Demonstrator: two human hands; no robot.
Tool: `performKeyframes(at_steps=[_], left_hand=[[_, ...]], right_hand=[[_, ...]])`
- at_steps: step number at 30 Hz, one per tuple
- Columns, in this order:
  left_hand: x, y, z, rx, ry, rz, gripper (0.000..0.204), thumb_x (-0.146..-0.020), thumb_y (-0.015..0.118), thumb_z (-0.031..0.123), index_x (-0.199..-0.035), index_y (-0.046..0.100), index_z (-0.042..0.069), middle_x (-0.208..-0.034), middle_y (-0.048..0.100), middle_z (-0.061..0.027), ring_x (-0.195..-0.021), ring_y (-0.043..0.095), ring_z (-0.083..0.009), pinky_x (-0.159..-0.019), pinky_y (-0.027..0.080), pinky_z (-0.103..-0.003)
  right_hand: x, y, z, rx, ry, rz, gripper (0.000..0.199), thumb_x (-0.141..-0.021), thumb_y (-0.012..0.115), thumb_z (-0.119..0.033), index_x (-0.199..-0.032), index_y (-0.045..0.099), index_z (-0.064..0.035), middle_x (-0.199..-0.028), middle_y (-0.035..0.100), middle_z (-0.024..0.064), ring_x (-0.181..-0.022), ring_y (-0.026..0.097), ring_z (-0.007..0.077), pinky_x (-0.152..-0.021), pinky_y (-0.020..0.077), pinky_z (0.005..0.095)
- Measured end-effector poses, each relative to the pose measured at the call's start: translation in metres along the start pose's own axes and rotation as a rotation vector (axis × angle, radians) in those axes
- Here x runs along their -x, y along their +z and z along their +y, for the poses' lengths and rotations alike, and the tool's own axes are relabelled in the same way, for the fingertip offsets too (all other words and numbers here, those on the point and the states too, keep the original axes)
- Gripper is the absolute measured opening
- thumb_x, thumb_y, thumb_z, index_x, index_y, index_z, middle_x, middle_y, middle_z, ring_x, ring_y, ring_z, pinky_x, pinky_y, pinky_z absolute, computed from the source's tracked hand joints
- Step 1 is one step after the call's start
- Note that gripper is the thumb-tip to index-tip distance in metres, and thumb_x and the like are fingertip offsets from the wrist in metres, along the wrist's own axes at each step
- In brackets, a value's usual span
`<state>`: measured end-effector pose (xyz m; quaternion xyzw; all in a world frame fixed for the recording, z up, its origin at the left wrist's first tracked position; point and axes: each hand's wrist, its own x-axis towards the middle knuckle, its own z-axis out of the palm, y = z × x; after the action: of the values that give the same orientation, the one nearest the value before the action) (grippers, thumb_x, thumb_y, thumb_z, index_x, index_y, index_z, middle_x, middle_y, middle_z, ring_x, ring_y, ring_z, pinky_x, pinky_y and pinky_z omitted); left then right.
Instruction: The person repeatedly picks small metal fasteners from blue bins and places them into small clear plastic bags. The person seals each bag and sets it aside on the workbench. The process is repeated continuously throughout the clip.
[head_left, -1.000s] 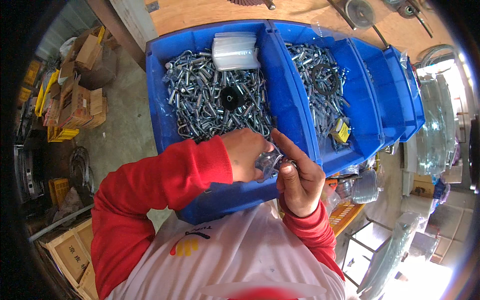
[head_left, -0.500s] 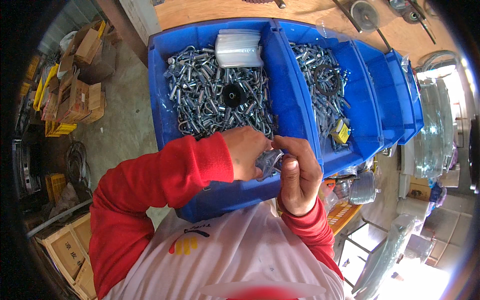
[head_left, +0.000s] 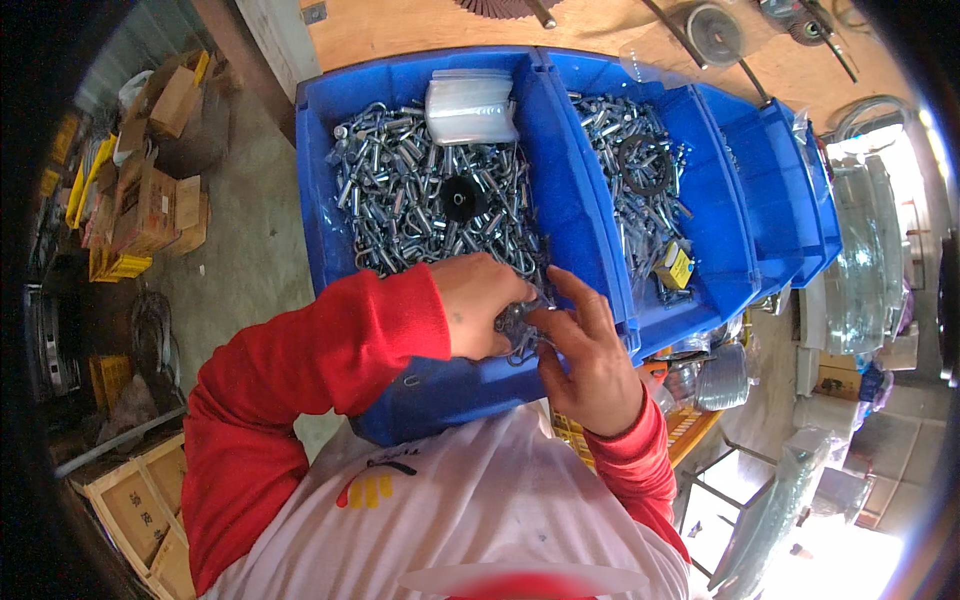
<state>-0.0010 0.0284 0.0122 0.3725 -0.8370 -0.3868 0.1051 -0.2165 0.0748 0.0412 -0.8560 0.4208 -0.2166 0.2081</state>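
Note:
My left hand [head_left: 472, 302] is bent over the front of the big blue bin [head_left: 440, 402], fingers closed around a small bundle of shiny metal pieces [head_left: 516, 328], seemingly in a clear plastic bag. My right hand [head_left: 592, 362] faces it from the right with fingers apart; one fingertip touches the bundle and the index finger stretches toward the bin's side wall. Bent hooks and short metal cylinders [head_left: 405, 190] heap up beyond my hands. On that heap lie a stack of clear plastic bags [head_left: 472, 106] and a black round part [head_left: 462, 199].
Right of it, a second blue bin [head_left: 715, 220] holds more metal hardware, a dark ring [head_left: 645, 164] and a yellow box [head_left: 675, 266]. Further blue bins follow. A wooden board [head_left: 400, 30] with rods lies behind. Cardboard boxes [head_left: 150, 200] stand on the floor at left.
My right hand has drawn back slightly, its fingers spreading and its index finger extending. More of the metal pieces show between my hands. The left hand has barely shifted.

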Motion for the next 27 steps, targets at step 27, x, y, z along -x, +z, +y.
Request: performKeyframes(at_steps=[27], left_hand=[[0.068,-0.062,0.092,0.08,0.212,0.512,0.05,-0.086,0.073,0.005,-0.135,0.063,0.002,-0.081,0.07,-0.0058,-0.063,0.063,-0.0113,-0.058,0.049,-0.028]], right_hand=[[0.015,-0.032,-0.002,-0.873,-0.058,0.53,0.028,-0.085,0.08,0.008,-0.11,0.069,0.0053,-0.092,0.07,0.0073,-0.082,0.065,0.012,-0.076,0.051,0.0266]])
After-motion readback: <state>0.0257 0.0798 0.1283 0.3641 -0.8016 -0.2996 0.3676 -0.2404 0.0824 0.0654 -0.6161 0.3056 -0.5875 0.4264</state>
